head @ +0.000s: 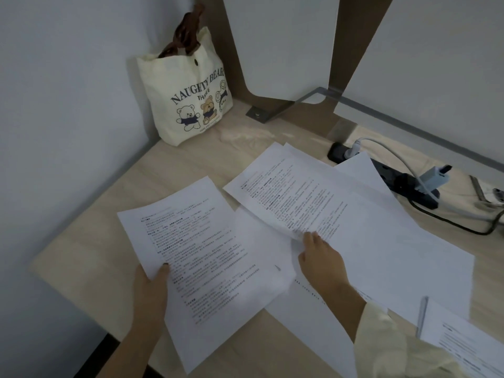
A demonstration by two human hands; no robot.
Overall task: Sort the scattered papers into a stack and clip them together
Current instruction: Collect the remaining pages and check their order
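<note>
Risk: left hand (151,287) pinched a sheet (196,249), right hand (323,257) pinched a second sheet (313,197) by its edge; loose pages (308,317) under those fingers could've dragged askew.

Dim, cool, even light with soft shadows; wide-angle bending at edges, slight overall softness.

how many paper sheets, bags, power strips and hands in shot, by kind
white printed paper sheets: at least 5, overlapping
cream canvas tote bag with bear print: 1
long black power strip: 1
bare hands: 2, left hand and right hand
total: at least 9
</note>
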